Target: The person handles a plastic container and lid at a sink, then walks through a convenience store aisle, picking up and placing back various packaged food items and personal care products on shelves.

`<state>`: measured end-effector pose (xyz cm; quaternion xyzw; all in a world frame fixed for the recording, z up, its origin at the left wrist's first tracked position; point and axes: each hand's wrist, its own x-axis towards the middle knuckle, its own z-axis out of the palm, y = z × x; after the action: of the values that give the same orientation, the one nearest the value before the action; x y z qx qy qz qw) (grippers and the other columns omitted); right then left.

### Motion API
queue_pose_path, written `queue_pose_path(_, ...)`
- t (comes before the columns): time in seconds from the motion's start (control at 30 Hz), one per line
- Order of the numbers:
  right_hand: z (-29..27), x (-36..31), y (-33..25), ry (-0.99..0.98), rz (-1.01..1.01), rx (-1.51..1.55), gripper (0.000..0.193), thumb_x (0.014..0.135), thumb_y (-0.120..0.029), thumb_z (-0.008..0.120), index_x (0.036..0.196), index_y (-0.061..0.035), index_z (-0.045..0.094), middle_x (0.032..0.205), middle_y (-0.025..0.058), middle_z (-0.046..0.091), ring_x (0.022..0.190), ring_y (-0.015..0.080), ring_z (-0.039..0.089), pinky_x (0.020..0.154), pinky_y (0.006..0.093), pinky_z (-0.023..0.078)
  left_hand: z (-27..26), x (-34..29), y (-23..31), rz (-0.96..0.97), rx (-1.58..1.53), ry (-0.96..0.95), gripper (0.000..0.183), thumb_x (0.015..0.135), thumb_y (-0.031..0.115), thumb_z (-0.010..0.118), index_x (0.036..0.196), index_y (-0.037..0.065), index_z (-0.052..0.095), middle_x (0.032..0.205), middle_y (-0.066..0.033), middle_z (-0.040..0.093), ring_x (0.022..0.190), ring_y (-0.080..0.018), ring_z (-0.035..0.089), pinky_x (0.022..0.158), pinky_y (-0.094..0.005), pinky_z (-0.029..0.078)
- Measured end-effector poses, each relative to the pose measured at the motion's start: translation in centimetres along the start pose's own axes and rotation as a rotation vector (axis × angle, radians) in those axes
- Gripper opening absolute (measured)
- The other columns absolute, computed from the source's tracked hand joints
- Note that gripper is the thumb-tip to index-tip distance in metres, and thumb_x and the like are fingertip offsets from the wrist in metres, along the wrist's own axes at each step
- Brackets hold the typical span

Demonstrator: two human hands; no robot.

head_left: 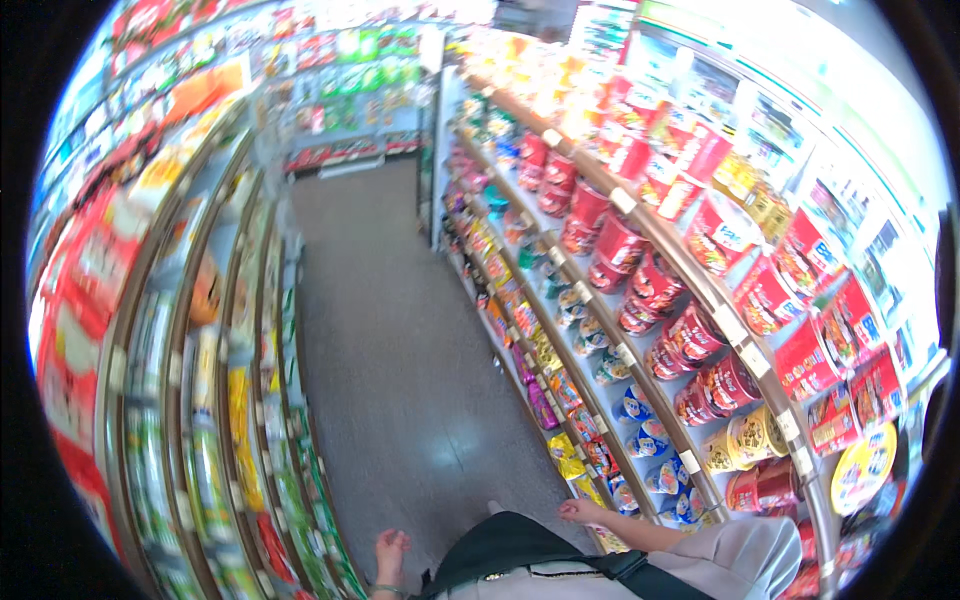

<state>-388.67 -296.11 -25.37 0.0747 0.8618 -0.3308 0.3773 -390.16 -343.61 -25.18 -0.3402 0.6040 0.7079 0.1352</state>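
Observation:
My left hand (391, 550) hangs low over the aisle floor, its fingers loosely curled in, with nothing visible in them. It is nearest to the lower tiers of the left shelf (318, 470). My right hand (580, 511) is at the right side of my body, fingers also curled, with nothing visible in them. Close beside it are yellow snack packets (565, 458) on the lower tiers of the right shelf. Neither hand touches any goods. A dark green apron or bag with a strap (510, 545) lies across my front, between the hands.
A grey floor aisle (380, 300) runs between two stocked shelves. Red instant noodle tubs (650, 290) and blue-and-white cups (640, 440) fill the right shelf. Large red packs (85, 330) top the left one. A stocked wall rack (350, 95) closes the far end.

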Motion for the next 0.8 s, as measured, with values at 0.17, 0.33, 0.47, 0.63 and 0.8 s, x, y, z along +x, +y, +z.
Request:
queue_pose_path(0.17, -3.2, 4.5, 1.3, -0.184, 0.04, -0.122, 0.031, 0.082, -0.038, 0.064, 0.089, -0.0078, 0.065, 0.071, 0.0038, 0.063, 0.06, 0.0148, 0.06, 0.058, 0.0333, 0.049, -0.3, 11.3, 1.2, 0.183, -0.009, -0.056, 0.029, 0.087, 0.017, 0.062, 0.109, -0.001, 0.054, 0.094, -0.0103, 0.061, 0.078, -0.0184, 0.062, 0.065, -0.0286, 0.051)
queue_pose_path(0.33, -9.0, 12.6, 2.8, -0.233, 0.202, 0.017, 0.026, 0.081, -0.032, 0.062, 0.079, -0.0071, 0.065, 0.065, 0.0042, 0.061, 0.058, 0.0156, 0.059, 0.053, 0.0341, 0.048, 5.3, 15.2, 10.4, 0.199, 0.223, -0.027, 0.032, 0.086, 0.03, 0.065, 0.096, 0.0, 0.065, 0.084, -0.0111, 0.067, 0.074, -0.021, 0.062, 0.068, -0.0321, 0.05)
queue_pose_path(0.47, -15.3, 25.8, 0.3, -0.196, 0.197, 0.067, 0.023, 0.081, -0.029, 0.061, 0.076, -0.007, 0.065, 0.062, 0.0045, 0.06, 0.058, 0.0159, 0.059, 0.051, 0.0341, 0.047, 7.5, 18.5, 18.5, 0.16, 0.16, 0.072, 0.031, 0.086, 0.029, 0.064, 0.098, 0.0, 0.065, 0.086, -0.011, 0.066, 0.077, -0.021, 0.062, 0.07, -0.0328, 0.05)
queue_pose_path(0.63, -27.1, 38.4, -14.3, 0.127, -0.136, 0.017, 0.027, 0.079, -0.033, 0.059, 0.074, -0.0064, 0.064, 0.078, 0.0116, 0.067, 0.063, 0.0276, 0.061, 0.062, 0.0408, 0.05, 8.8, 24.1, 26.3, 0.127, 0.117, 0.135, 0.03, 0.087, 0.027, 0.063, 0.099, 0.0, 0.064, 0.089, -0.0109, 0.066, 0.079, -0.021, 0.062, 0.071, -0.0337, 0.05)
queue_pose_path(0.8, -35.8, 48.2, -25.7, 0.232, -0.23, 0.171, 0.025, 0.079, -0.03, 0.064, 0.089, -0.0074, 0.067, 0.08, 0.0079, 0.067, 0.071, 0.0214, 0.064, 0.066, 0.0364, 0.051, 10.5, 35.8, 35.0, 0.125, 0.176, 0.078, 0.029, 0.087, 0.026, 0.062, 0.101, 0.001, 0.063, 0.092, -0.0108, 0.065, 0.082, -0.0209, 0.062, 0.073, -0.0346, 0.049)
